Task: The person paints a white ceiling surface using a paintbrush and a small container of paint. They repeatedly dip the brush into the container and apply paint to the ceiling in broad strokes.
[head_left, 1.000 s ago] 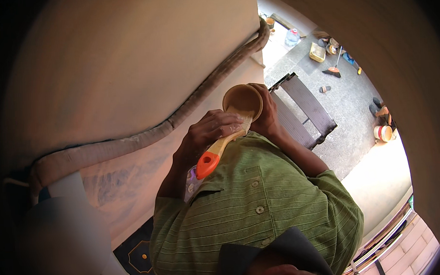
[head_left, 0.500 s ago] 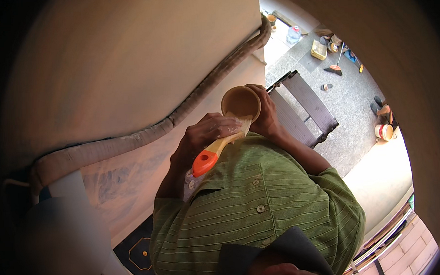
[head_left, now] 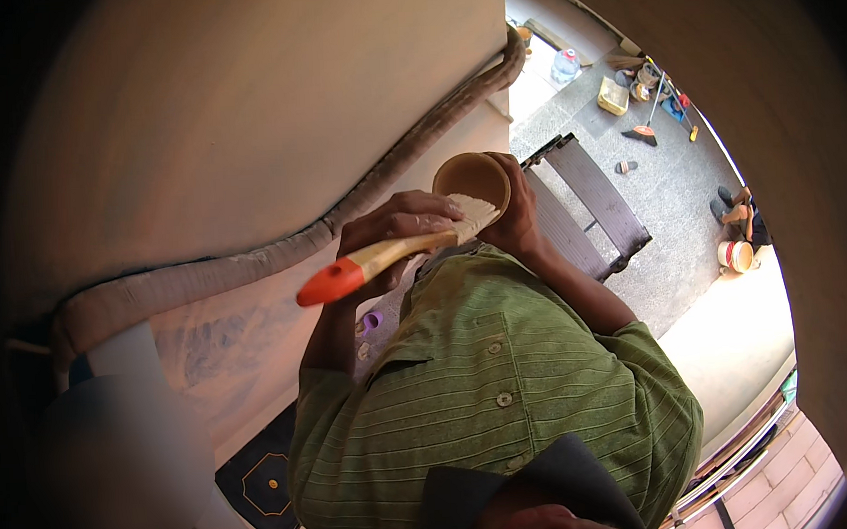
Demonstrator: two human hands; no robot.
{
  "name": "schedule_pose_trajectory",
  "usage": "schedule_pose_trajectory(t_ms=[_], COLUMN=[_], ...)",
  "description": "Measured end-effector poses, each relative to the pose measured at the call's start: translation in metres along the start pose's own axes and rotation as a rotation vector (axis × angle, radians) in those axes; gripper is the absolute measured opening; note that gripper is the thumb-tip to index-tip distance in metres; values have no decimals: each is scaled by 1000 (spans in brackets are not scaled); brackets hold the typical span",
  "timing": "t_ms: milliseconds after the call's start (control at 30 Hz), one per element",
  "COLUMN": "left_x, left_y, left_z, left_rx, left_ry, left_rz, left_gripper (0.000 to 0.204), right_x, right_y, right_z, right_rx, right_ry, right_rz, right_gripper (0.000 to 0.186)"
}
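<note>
Head: two hands hold one brush, one cup.

The brush handle is orange-red and tan, the cup beige, the shirt striped green.

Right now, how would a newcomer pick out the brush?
Find the green shirt, then look just above it. There the left hand holds the brush, its bristles at the mouth of the cup in the right hand. Unlike the plain cup, it has a tan handle ending in orange.
</note>
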State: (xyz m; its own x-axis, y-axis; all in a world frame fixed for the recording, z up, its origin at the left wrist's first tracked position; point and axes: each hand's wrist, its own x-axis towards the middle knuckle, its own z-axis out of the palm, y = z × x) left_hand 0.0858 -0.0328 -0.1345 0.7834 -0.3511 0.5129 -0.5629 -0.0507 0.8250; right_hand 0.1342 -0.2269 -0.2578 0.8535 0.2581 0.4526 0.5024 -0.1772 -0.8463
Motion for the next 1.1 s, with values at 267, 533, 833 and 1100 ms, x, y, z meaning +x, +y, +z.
schedule_pose_trajectory(t_ms=[267,533,833,1100], left_x=[-1,11,21,26], left_y=[-11,-22,-35,-32], left_z=[6,-7,-23,-23], left_rx=[-55,-80,56,115], left_ry=[246,233,85,63], left_rz=[-237,-384,-354,-313], left_gripper=[17,20,19,18], right_x=[2,8,6,9], right_y=[-7,-11,-11,-10], right_z=[-1,-5,-2,0], right_rx=[-58,-42,-36,-32], right_ry=[-27,-87,-122,-77], right_rz=[-19,-41,-6,14], right_gripper=[93,95,98,98])
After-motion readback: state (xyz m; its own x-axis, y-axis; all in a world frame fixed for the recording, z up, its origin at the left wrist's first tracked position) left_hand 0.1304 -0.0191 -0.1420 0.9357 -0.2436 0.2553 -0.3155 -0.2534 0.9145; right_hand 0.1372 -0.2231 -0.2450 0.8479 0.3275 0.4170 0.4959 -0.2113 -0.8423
